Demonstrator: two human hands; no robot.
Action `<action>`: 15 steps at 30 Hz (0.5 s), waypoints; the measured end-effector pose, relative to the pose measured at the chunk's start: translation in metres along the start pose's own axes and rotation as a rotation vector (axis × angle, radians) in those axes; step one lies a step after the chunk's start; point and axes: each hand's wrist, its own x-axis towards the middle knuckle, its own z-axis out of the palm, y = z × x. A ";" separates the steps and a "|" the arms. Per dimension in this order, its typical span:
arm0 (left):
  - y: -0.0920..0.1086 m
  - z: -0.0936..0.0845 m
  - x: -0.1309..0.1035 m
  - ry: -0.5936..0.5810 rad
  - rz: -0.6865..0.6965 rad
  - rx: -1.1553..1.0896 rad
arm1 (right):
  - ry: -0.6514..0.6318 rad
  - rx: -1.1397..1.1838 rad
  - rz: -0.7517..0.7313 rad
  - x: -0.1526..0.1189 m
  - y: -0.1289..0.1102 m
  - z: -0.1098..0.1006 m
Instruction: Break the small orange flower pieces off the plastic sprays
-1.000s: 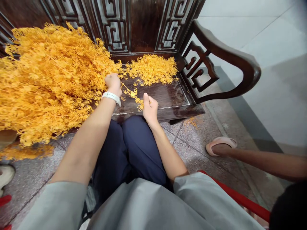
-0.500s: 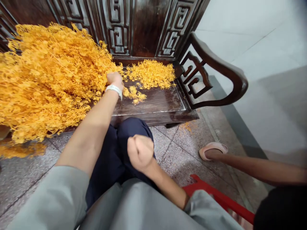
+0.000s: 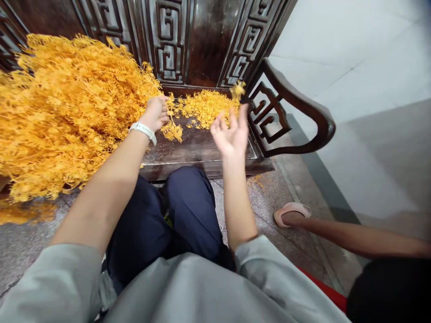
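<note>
A large heap of orange-yellow artificial sprigs [image 3: 77, 107] covers the left of the dark wooden bench [image 3: 188, 150]. My left hand [image 3: 156, 114], with a pale band at the wrist, is closed at the heap's right edge on a yellow sprig [image 3: 172, 130] that hangs beside the fingers. My right hand [image 3: 231, 132] is open, palm up and fingers spread, in front of a smaller pile of yellow pieces [image 3: 205, 107]. A blurred yellow piece [image 3: 237, 89] is in the air just beyond its fingertips.
The carved bench back [image 3: 208, 40] rises behind the piles, and a curved armrest [image 3: 313, 112] stands at right. Another person's leg and pink shoe [image 3: 291, 213] are at lower right, near part of a red object [image 3: 325, 287].
My right hand has moved from my lap up to the smaller pile and opened from a fist. My left hand has shifted slightly left. A yellow piece now appears airborne above the smaller pile.
</note>
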 end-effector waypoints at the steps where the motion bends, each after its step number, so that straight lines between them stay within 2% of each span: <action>1: 0.001 0.003 -0.006 -0.012 -0.016 -0.005 | 0.105 0.047 0.030 0.016 0.011 0.006; 3: 0.003 0.009 -0.017 -0.026 -0.042 -0.010 | 0.183 0.079 0.055 0.035 0.035 0.014; 6: 0.004 0.018 -0.028 -0.082 -0.063 0.003 | 0.147 0.099 0.074 0.038 0.062 0.017; 8: 0.005 0.021 -0.032 -0.141 -0.053 0.006 | 0.081 0.120 0.081 0.028 0.067 0.016; 10: 0.007 0.023 -0.034 -0.183 -0.040 -0.002 | 0.005 0.146 0.078 0.012 0.061 0.015; 13: 0.010 0.023 -0.037 -0.207 -0.037 -0.010 | -0.281 0.159 0.017 -0.022 0.040 0.008; 15: 0.013 0.023 -0.039 -0.224 -0.032 -0.014 | -0.595 0.103 -0.076 -0.041 0.024 -0.002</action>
